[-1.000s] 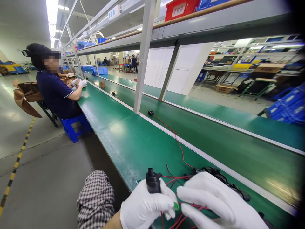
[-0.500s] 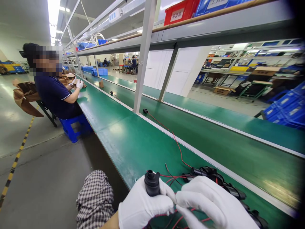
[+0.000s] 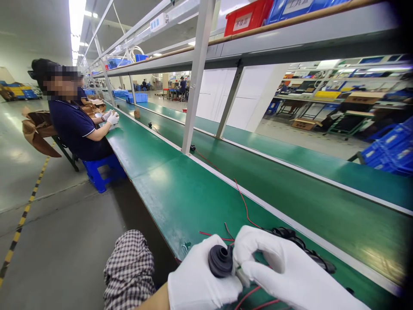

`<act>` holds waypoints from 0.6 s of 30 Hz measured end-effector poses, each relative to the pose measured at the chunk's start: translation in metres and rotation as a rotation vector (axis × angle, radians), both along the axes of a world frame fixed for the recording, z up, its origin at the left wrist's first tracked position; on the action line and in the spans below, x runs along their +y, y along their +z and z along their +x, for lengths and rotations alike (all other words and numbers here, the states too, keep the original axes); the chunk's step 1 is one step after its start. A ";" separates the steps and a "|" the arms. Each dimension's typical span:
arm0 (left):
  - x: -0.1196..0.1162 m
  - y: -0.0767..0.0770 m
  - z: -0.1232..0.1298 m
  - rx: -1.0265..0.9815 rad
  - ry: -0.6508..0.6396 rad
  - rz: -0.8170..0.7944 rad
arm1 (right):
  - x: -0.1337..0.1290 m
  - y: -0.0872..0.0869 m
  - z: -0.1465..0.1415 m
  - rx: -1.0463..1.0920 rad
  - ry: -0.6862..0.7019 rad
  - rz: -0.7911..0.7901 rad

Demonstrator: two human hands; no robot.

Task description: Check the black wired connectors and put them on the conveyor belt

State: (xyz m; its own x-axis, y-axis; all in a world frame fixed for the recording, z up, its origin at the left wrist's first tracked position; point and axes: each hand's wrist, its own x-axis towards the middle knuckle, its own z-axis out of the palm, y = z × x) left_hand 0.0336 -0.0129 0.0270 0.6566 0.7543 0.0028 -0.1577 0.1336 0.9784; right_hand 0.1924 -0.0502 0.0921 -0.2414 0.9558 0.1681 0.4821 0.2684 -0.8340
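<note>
My left hand (image 3: 203, 275), in a white glove, is closed around a small black pump (image 3: 221, 260) with a round nozzle facing up toward me. My right hand (image 3: 274, 262), also gloved, meets the left one beside the pump. Its thumb and forefinger are pinched together, and what lies between them is too small to make out. Red wires (image 3: 247, 297) run beneath both hands. More black parts (image 3: 300, 241) with wires lie on the green bench behind my right hand, which partly covers them.
A green conveyor belt (image 3: 264, 168) runs beyond the bench's white rail, carrying a small black part (image 3: 192, 147) with a red wire. A metal post (image 3: 196, 82) rises from the rail. A co-worker (image 3: 77, 116) sits along the bench at left. Red (image 3: 247, 17) and blue bins stand on the overhead shelf.
The pump has moved slightly right and tipped so its nozzle faces me more. My right hand has shifted in against the pump's side. On the belt, the black part has travelled away.
</note>
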 end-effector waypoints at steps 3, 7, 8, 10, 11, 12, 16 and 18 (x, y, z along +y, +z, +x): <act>-0.001 -0.001 -0.001 0.039 -0.054 -0.004 | 0.002 -0.004 0.001 -0.027 0.022 -0.030; -0.001 -0.003 -0.002 0.066 -0.061 0.000 | 0.001 -0.007 0.006 -0.073 0.058 -0.024; -0.001 -0.005 -0.002 0.062 -0.060 0.002 | 0.001 -0.008 0.006 -0.081 0.061 -0.017; -0.001 -0.009 -0.002 0.062 -0.051 0.019 | -0.001 -0.009 0.006 -0.103 0.054 0.005; -0.001 -0.011 -0.001 0.071 -0.043 0.028 | -0.002 -0.009 0.005 -0.117 0.044 0.023; -0.001 -0.013 -0.001 0.082 -0.035 0.037 | -0.003 -0.010 0.004 -0.131 0.035 0.046; -0.001 -0.013 -0.002 0.116 -0.007 0.054 | -0.007 -0.010 0.001 -0.175 0.014 0.137; -0.003 -0.007 -0.004 0.158 0.015 0.098 | -0.009 -0.010 -0.002 -0.160 -0.017 0.155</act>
State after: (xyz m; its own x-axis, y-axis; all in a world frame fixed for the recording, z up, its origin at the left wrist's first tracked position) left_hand 0.0293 -0.0163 0.0196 0.6433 0.7652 -0.0256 -0.0019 0.0350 0.9994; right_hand 0.1904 -0.0589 0.0818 -0.2613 0.9256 0.2739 0.6106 0.3783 -0.6958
